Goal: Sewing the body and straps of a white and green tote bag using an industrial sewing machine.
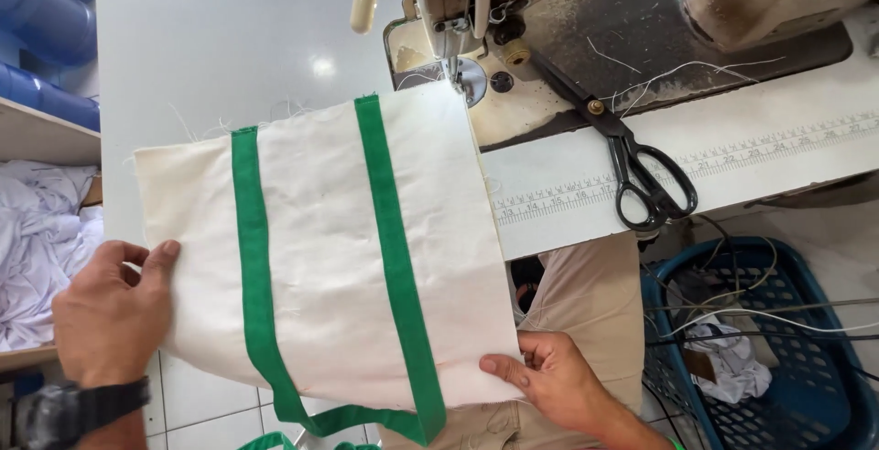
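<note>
A cream fabric bag panel [320, 258] with two green straps [389, 258] lies flat across the sewing table, its far corner under the sewing machine's presser foot [455, 75]. My left hand [110, 313] pinches the panel's left edge, thumb on top. My right hand [549, 377] grips the near right corner of the cloth. The green straps join in a loop hanging off the table's near edge.
Black scissors [632, 157] lie on the machine bed, right of the needle, above a printed ruler strip [696, 171]. A blue plastic basket [778, 349] with cords and cloth stands at lower right. White cloth [37, 239] is piled on a shelf to the left.
</note>
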